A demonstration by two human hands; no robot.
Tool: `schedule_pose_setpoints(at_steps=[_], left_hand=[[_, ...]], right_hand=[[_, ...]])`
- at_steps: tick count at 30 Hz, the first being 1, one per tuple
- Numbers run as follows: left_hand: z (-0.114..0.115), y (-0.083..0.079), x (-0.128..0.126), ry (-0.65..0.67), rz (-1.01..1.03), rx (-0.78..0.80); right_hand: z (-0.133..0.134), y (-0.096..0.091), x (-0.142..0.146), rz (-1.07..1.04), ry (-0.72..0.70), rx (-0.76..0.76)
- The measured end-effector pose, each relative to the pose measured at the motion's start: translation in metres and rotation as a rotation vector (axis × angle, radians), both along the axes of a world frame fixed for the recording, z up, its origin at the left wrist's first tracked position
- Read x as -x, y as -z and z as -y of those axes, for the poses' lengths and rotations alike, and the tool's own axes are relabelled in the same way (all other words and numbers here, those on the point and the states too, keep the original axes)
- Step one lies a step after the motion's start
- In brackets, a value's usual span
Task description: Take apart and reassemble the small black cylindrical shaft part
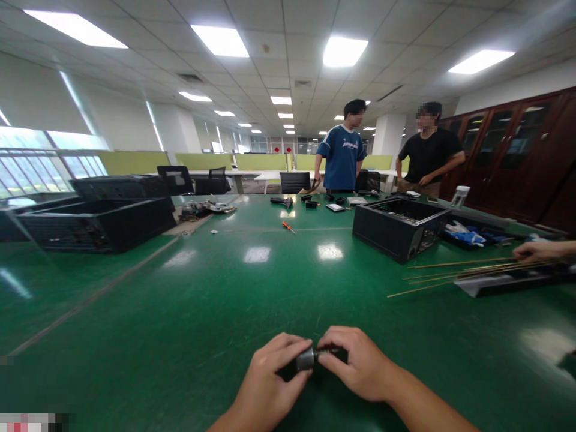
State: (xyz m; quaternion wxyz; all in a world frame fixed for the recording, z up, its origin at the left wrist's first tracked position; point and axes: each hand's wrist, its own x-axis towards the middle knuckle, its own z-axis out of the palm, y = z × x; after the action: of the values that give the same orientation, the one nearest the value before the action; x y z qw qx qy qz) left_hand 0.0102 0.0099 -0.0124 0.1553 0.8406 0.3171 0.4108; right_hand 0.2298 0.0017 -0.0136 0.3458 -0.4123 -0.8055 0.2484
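Low over the near edge of the green table [252, 300], my left hand [270, 384] and my right hand [360, 363] meet around a small dark object with a grey metal cylindrical end [306, 359]. My left fingers curl around the grey end. My right fingers pinch the dark part beside it. Most of the object is hidden under the fingers, so I cannot name it.
An open black computer case [398, 228] stands at the right, with thin wooden sticks [459, 273] held by another person's hand [537, 251]. More black cases [96, 219] sit at the left. A red screwdriver [288, 227] and small parts lie farther back. Two people stand beyond the table.
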Motion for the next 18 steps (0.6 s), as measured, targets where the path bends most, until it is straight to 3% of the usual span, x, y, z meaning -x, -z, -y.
schedule_pose_setpoints(at_steps=[18], left_hand=[[-0.0023,0.0013,0.0022,0.005,0.013,-0.007]], right_hand=[[0.0007,0.0030,-0.0006,-0.021,0.027,-0.013]])
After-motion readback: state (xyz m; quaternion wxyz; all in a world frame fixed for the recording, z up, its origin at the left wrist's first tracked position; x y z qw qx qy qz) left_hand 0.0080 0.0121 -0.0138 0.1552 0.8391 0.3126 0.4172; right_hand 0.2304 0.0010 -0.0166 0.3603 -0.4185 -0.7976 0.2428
